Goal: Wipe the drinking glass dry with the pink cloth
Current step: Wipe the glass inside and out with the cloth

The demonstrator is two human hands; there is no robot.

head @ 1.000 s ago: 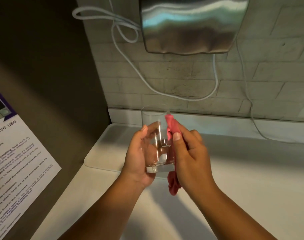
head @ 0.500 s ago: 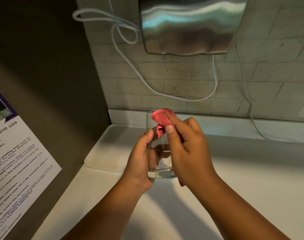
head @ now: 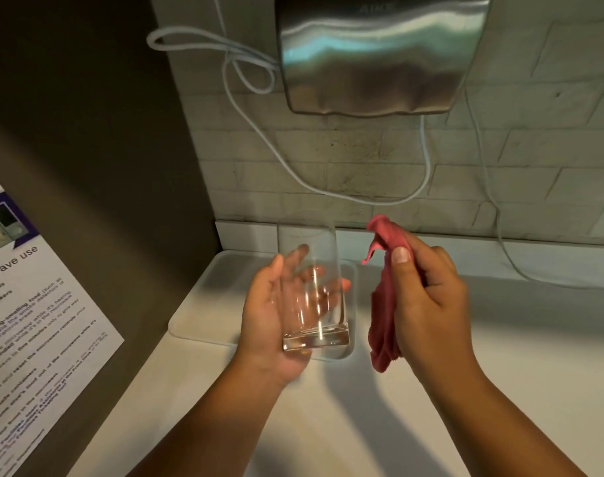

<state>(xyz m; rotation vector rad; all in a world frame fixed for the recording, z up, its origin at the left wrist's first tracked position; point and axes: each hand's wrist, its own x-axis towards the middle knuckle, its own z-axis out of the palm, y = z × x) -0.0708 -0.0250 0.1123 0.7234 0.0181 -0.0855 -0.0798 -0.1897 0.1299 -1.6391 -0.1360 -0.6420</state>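
From the head camera, the left hand [head: 269, 315] carries the clear, straight-sided drinking glass [head: 312, 287] upright above the white countertop [head: 500, 373], its thick base seated at the heel of the palm, fingers wrapped round the far wall and showing through it, thumb on the near side; the hand is loosely curled around the glass, not clenched. Held so, mouth up and the right-hand wall uncovered, the glass probably offers that side and the rim to the cloth. The right hand [head: 428, 297] is closed on the crumpled pink cloth [head: 385, 297], thumb pressing a fold against the fingers, one tuft standing above the thumb and the rest hanging below the fist. The cloth sits just beside the glass on the side away from the left palm, apart from it, so no wiping contact is being made. Behind the left-hand grip a shallow white tray [head: 204, 304] lies on the countertop; above both grips a brushed-metal wall unit [head: 380, 56] with trailing white cables [head: 252, 132] hangs.
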